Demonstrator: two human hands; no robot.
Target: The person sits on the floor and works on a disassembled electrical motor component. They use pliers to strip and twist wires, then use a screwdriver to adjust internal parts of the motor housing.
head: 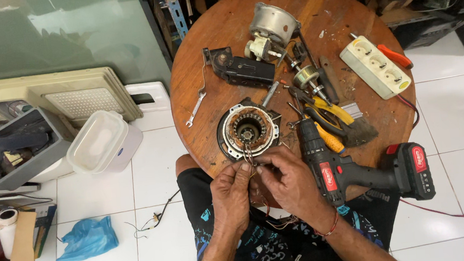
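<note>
Both hands are meeting at the six o'clock edge of the round, dark-stained wooden bench (pixel 222 29). The left hand (pixel 232 190) and the right hand (pixel 288 182) are each pinching thin copper-coloured lead wires (pixel 248 156), the grip of both clenched on the strands. The wires are running up to the round metal motor stator with copper windings (pixel 248 130), which is lying flat just beyond the fingertips. The stator looks heavy and rigid; the wires look fine, springy and easy to snap, so they are best held close to their ends. At three o'clock from the hands, a red-and-black cordless drill (pixel 355 172) is lying on its side. A white power strip (pixel 376 66) is sitting at one o'clock.
</note>
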